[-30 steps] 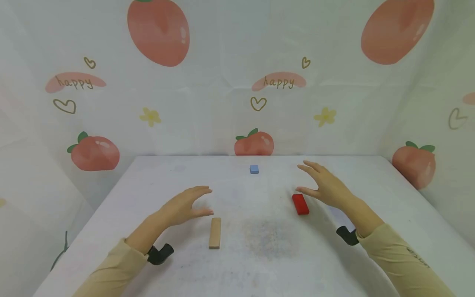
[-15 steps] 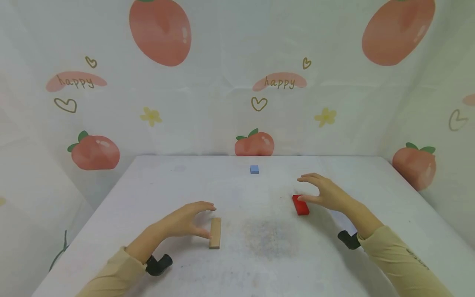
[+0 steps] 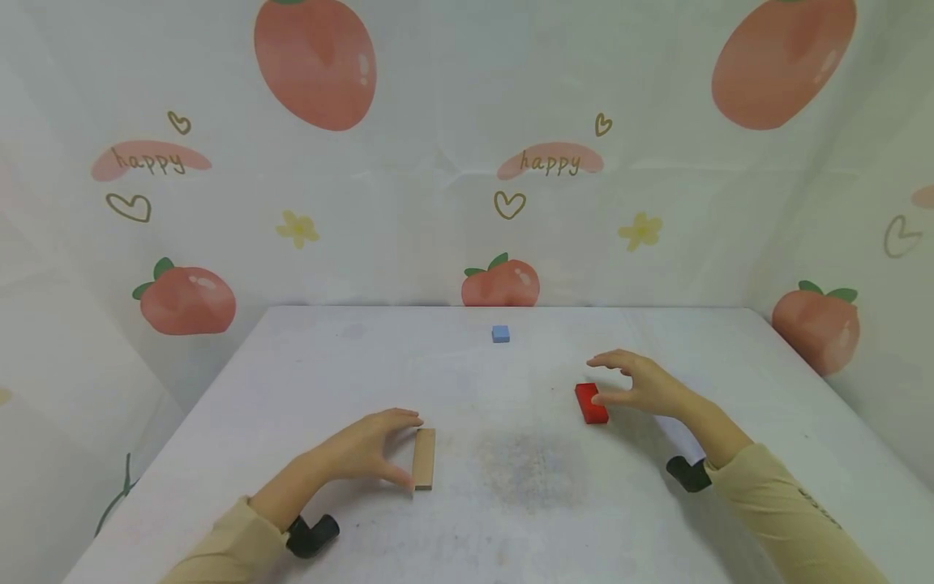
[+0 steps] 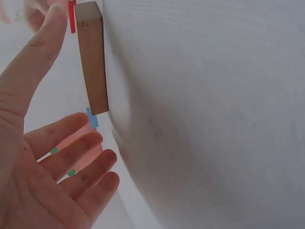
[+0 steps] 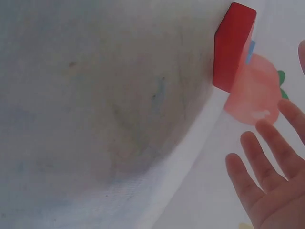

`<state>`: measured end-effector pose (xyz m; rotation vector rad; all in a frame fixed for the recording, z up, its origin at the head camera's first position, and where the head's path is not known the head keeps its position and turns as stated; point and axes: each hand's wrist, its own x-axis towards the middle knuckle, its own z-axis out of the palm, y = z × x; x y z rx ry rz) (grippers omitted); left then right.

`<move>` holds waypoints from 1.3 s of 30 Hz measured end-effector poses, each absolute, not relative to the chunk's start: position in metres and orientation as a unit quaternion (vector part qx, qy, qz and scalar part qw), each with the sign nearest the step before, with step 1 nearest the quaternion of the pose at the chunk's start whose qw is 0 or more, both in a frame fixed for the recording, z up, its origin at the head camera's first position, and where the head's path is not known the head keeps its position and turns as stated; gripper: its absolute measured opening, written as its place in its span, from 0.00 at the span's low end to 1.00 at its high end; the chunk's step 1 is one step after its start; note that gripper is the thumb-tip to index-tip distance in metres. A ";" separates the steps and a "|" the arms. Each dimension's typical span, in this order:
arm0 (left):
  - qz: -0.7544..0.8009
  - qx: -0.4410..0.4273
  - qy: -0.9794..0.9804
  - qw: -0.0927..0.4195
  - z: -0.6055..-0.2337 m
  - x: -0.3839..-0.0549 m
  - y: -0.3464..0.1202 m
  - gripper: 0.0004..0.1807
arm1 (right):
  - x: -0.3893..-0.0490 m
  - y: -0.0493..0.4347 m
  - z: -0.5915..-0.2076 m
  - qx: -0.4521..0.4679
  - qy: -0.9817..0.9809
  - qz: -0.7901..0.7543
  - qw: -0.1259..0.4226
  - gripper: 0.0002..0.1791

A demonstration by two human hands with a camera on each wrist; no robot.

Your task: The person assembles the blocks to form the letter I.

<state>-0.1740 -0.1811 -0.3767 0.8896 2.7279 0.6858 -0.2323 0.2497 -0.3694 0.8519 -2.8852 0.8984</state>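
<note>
A plain wooden block (image 3: 424, 460), long and narrow, lies on the white table at the centre left. My left hand (image 3: 365, 446) is beside it, thumb and fingers spread apart around its left side; in the left wrist view the block (image 4: 93, 62) stands beyond the thumb and fingertips, with nothing in the hand. Farther right lies a red block (image 3: 589, 405). My right hand (image 3: 649, 385) hovers at its right, fingers relaxed and parted, the thumb overlapping the block in the head view. The right wrist view shows the red block (image 5: 233, 47) apart from the fingers.
A small blue block (image 3: 500, 334) lies near the back edge of the table (image 3: 350, 349). Behind it hangs a white curtain (image 3: 430, 146) printed with peaches. A black wrist mount (image 3: 312, 537) hangs under the left wrist, another mount (image 3: 688, 474) under the right.
Both hands have come lower and nearer the person, the left down beside the wooden block and the right down to the red block. The blocks have stayed in place.
</note>
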 end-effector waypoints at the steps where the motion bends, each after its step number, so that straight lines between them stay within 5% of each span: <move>1: 0.230 0.299 0.921 0.096 -0.377 -0.174 -0.181 0.47 | -0.233 0.251 -0.370 0.270 -0.919 0.286 -0.001 0.31; 39: 0.196 0.286 0.933 0.092 -0.380 -0.172 -0.180 0.46 | -0.237 0.255 -0.376 0.251 -0.925 0.266 -0.105 0.35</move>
